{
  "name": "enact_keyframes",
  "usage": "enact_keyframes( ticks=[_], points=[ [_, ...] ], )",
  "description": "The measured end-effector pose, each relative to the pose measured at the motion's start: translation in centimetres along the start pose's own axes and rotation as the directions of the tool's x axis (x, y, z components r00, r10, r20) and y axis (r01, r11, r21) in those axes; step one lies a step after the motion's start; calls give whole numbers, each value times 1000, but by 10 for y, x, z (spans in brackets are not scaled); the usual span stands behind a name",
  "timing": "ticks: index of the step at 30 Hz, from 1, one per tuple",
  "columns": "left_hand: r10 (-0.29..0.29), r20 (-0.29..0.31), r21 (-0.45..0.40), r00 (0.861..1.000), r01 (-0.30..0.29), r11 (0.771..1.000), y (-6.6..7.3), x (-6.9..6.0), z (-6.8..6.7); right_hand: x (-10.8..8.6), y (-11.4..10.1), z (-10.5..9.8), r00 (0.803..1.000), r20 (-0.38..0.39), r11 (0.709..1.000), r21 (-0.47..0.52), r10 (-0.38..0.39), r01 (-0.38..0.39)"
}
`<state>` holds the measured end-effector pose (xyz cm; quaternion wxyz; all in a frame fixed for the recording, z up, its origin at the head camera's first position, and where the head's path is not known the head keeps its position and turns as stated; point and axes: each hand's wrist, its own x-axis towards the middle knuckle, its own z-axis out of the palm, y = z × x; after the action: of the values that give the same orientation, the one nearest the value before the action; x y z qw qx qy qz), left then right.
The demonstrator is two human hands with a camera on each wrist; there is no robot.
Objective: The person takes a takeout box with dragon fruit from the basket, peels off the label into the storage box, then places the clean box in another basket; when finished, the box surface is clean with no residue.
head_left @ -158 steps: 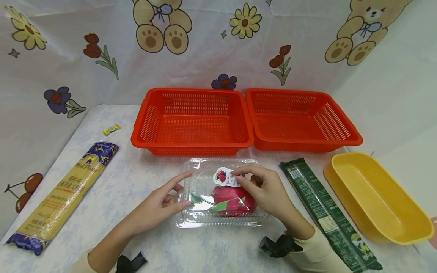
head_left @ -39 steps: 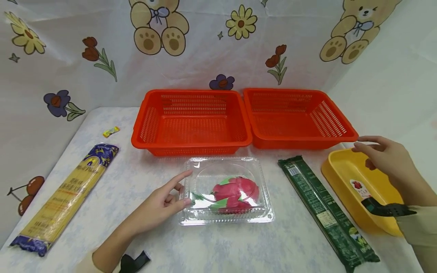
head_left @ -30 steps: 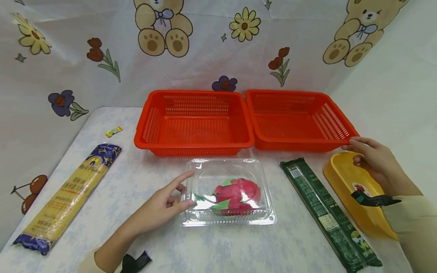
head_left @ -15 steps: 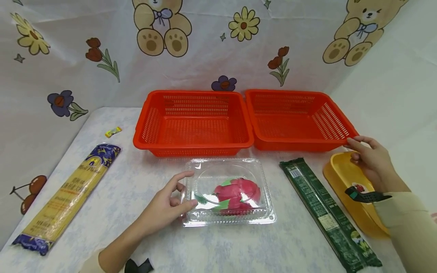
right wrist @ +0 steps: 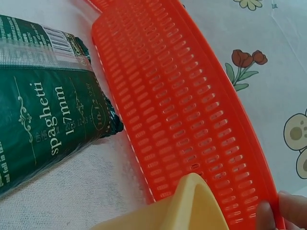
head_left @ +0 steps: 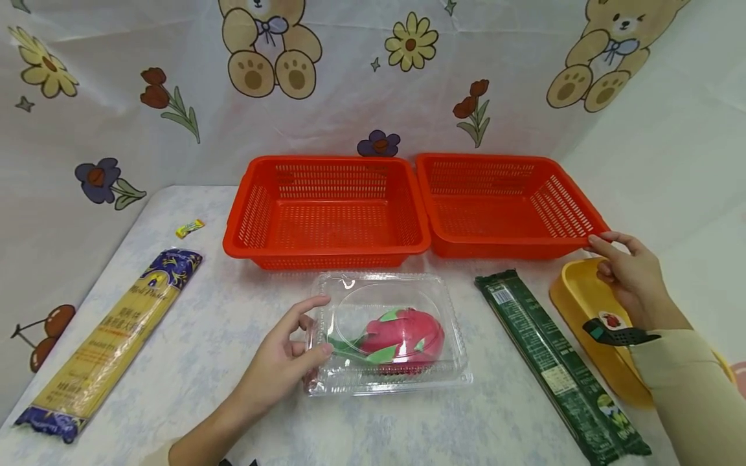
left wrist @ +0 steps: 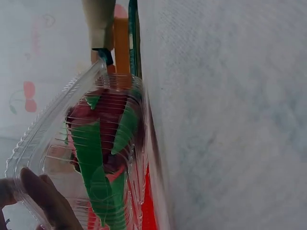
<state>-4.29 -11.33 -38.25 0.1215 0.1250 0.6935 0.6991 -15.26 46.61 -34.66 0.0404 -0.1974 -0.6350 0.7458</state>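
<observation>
A clear plastic clamshell container [head_left: 387, 291] stands at the front middle of the table, with a pink and green dragon fruit [head_left: 408, 336] inside. My left hand [head_left: 285, 353] grips its left edge between thumb and fingers. In the left wrist view, thumb and fingers hold the container's rim [left wrist: 29, 143]. On the right, my right hand [head_left: 635, 278] pinches the near right corner of the right red basket [head_left: 495, 249]. The right wrist view shows fingertips [right wrist: 266, 215] on that basket's rim. Below this hand lies a round-ended label [head_left: 612, 320] in the yellow tub [head_left: 574, 310], partly hidden by the wrist strap.
Another red basket [head_left: 326, 254] adjoins on the left. A green spaghetti packet [head_left: 559, 362] lies between container and tub. Left of the container lie a yellow and blue pasta packet [head_left: 111, 343] and a small yellow wrapped candy [head_left: 190, 228]. A patterned cloth hangs behind.
The label has gone from the container's lid to the yellow tub. My right hand has moved right, onto the basket's corner. The left hand's hold has tightened, and the container has shifted slightly.
</observation>
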Motion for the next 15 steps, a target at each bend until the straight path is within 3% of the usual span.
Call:
enact_keyframes(
  ticks=[8,15],
  points=[
    [52,21,-86,998,-50,995,22,-5,4,2,0,1,1000,3,1000,-3,-6,6],
    [160,49,-56,986,-157,986,55,9,1,1,1,1,1000,-9,1000,-14,-5,5]
  ],
)
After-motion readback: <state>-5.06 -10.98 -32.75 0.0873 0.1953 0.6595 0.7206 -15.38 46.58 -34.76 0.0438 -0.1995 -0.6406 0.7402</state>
